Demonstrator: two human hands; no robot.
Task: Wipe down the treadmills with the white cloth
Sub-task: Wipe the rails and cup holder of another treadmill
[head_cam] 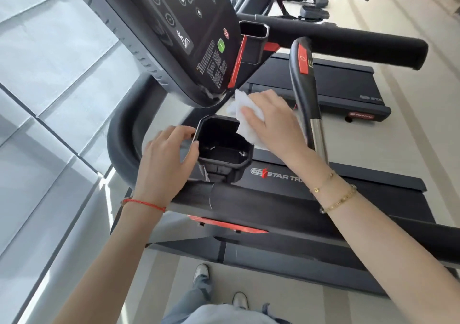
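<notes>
Beside the console's lower corner, my right hand [271, 122] presses the white cloth [245, 114] flat under straight fingers against the far rim of the black cup holder [221, 147], so the fabric covers the edge where grime would likely collect. My left hand [169, 157] curls over the holder's near rim, fingertips hooked on the lip, I judge to steady it while the other hand rubs. Just above the cloth hangs the control console [189, 32], its corner nearly touching the fabric, which leaves little room to lift the hand upward. To the right of my wrist rises the curved handlebar [305, 84] with its red patch and chrome grip, crowding a wider sweep that way. Below lies the treadmill deck [311, 199]. A second treadmill [323, 82] stands beyond, probably awaiting its wipe.
</notes>
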